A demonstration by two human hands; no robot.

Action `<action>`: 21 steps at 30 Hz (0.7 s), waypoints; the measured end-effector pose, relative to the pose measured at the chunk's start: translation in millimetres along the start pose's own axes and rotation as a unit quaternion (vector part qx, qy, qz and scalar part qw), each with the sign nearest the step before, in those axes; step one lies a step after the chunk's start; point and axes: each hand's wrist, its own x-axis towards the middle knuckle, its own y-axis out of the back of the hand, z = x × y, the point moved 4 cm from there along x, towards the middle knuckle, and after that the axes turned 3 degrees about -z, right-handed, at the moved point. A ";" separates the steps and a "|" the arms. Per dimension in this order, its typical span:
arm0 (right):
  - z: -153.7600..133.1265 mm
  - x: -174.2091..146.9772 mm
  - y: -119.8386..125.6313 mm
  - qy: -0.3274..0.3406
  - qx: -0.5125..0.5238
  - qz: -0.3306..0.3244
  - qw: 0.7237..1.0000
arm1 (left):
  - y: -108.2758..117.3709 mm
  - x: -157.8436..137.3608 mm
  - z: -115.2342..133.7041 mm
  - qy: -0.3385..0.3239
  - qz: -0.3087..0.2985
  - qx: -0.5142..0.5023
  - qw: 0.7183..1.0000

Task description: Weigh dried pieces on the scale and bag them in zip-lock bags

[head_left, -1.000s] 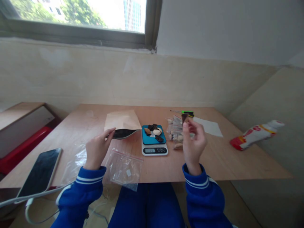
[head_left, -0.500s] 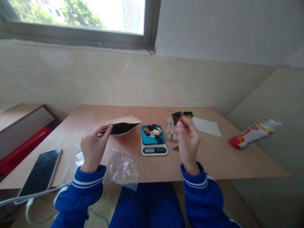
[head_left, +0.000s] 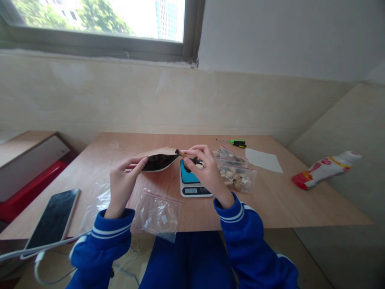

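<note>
My left hand [head_left: 128,176] pinches the edge of a kraft-paper pouch [head_left: 171,151], whose mouth gapes wide and shows a dark inside. In my right hand [head_left: 204,166] a piece of dried brown peel [head_left: 180,153] is pinched between the fingers, beside the right corner of the pouch's mouth. Under that hand stands a kitchen scale [head_left: 185,176] with a blue top and a digital display. Dark dried pieces and a pale one lie on its plate, partly hidden by my fingers. The display's reading is too small to be sure of.
Clear zip bags of pale dried pieces [head_left: 239,176] lie right of the scale. An opened clear zip bag [head_left: 159,212] lies at the table's front edge. Farther out are a phone [head_left: 52,218], a screwdriver [head_left: 237,143], white paper [head_left: 263,159] and a bottle [head_left: 326,170].
My right hand has swung left with the dried peel, from beside the scale to the pouch's mouth, passing over the scale. My left hand keeps the pouch nearly in place.
</note>
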 end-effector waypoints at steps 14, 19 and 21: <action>54.4 -18.1 2.5 -0.046 -0.141 -0.072 0.986 | 4.1 0.0 0.8 0.007 0.010 -0.005 1.000; 82.8 -41.8 -22.0 -0.055 -0.289 -0.188 0.937 | 3.3 -0.3 -0.4 0.005 0.005 -0.001 1.000; 87.0 -47.0 -28.8 -0.055 -0.322 -0.211 0.921 | 3.5 -0.2 -2.3 0.006 0.001 0.001 1.000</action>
